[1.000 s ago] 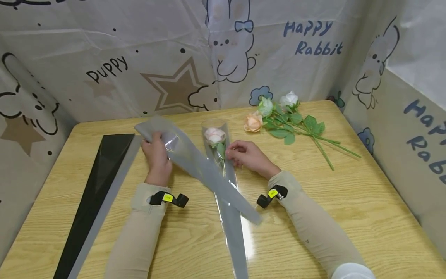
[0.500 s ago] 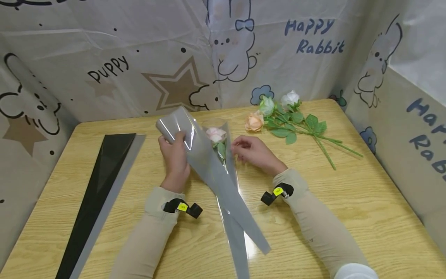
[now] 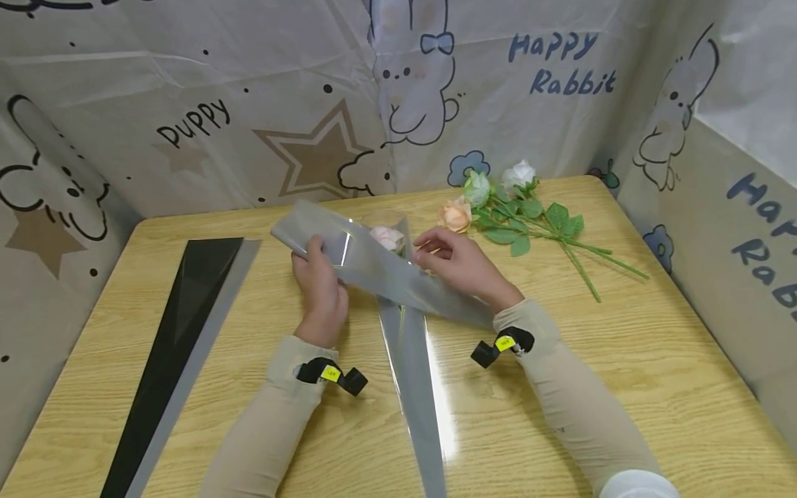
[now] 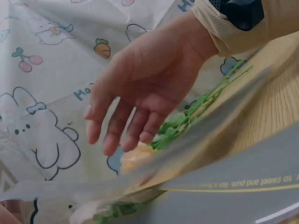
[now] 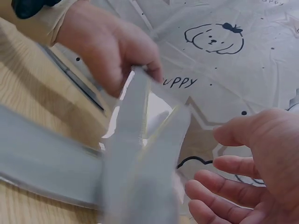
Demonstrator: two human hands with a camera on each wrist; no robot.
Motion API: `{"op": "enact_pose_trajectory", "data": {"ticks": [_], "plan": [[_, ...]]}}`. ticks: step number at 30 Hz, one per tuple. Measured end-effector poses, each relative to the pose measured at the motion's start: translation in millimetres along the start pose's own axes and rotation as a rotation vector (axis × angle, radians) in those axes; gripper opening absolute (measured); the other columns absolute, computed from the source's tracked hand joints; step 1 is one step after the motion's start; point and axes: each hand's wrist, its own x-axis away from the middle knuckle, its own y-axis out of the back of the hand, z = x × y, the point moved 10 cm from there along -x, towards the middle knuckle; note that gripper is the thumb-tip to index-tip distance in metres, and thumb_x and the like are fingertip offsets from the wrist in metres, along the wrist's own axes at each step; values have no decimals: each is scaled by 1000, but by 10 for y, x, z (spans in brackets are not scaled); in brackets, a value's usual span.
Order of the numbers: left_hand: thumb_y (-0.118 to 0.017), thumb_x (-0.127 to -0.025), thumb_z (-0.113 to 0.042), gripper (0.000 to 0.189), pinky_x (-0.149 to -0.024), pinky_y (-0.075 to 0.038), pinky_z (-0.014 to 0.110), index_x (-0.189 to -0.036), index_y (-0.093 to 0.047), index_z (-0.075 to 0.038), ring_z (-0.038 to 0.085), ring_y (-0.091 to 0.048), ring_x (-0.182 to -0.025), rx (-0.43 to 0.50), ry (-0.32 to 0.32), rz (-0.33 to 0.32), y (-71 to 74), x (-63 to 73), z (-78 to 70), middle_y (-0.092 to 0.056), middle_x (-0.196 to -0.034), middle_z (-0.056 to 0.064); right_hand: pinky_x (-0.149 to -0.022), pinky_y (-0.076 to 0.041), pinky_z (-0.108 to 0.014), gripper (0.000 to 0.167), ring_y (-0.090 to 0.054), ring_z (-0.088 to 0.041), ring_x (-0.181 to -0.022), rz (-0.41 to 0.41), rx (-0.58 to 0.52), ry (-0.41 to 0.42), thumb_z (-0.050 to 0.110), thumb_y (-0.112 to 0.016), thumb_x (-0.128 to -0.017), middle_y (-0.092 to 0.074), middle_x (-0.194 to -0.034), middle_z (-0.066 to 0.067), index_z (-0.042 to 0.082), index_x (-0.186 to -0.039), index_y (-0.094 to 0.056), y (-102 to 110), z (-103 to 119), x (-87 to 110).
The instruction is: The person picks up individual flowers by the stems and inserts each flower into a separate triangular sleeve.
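My left hand (image 3: pixel 320 294) grips the wide top of a grey translucent flower sleeve (image 3: pixel 364 259), thumb over its upper face. The sleeve slants across a second grey sleeve (image 3: pixel 411 394), which lies on the table with a pale pink rose (image 3: pixel 387 238) in its clear-fronted top. The rose's stem and leaves are mostly hidden. My right hand (image 3: pixel 463 266) hovers by the upper right edge of that second sleeve. Its fingers (image 5: pixel 224 186) are loosely bent in the right wrist view, holding nothing. In the left wrist view the held sleeve passes below my right hand.
Peach (image 3: pixel 456 214), mint (image 3: pixel 477 188) and white (image 3: pixel 519 176) roses with leafy green stems lie at the back right of the wooden table (image 3: pixel 529 429). A black sleeve (image 3: pixel 177 332) over a grey one lies at the left. Cartoon-printed cloth walls (image 3: pixel 261 55) enclose the table.
My left hand has moved right with the held sleeve. The sleeve's narrow end has swung up and right toward my right wrist, now covering the rose's stem. My right hand has shifted slightly right.
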Motion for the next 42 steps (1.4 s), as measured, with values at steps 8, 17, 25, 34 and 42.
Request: {"op": "enact_pose_trajectory", "data": {"ticks": [8, 17, 25, 34, 42], "plan": [[-53, -102, -12, 47, -117, -46, 36, -145, -37, -13, 19, -51, -136, -104, 11, 90, -139, 163, 177, -48, -143, 4, -92, -59, -42, 37, -71, -24, -106, -13, -2, 13, 33, -68, -101, -71, -123, -8, 11, -131, -64, 17, 79, 29], [-70, -93, -7, 50, -106, -50, 38, -135, -44, -11, 22, -58, -123, -211, 28, 158, -273, 426, 335, -56, -136, 7, -97, -58, -45, 37, -71, -28, -112, -49, -15, 18, 24, -70, -99, -74, -120, -13, 12, -133, -61, -15, 91, -14], [-66, -97, -10, 47, -104, -51, 36, -137, -43, -12, 20, -59, -124, -218, 28, 199, -297, 480, 258, -58, -139, 9, -84, -58, -33, 25, -73, -25, -94, -71, -23, 46, 14, -68, -100, -74, -104, -14, 10, -124, -67, 34, 135, -1], [-60, -101, -11, 13, -80, -54, 18, -114, -56, -8, 6, -64, -89, -246, 35, 176, -94, 340, 107, -70, -97, -5, -84, -52, -31, 21, -67, -25, -100, -93, 53, 75, 12, -64, -102, -73, -121, -12, 10, -121, -72, 118, 116, 9], [-68, -97, -15, 24, -84, -54, 19, -119, -69, -6, 5, -67, -93, -475, 37, 300, -115, 321, 73, -74, -90, -10, -86, -50, -33, 22, -63, -22, -106, -65, 88, 29, 15, -61, -103, -72, -128, -5, 15, -121, -74, 134, 12, -1]]}}
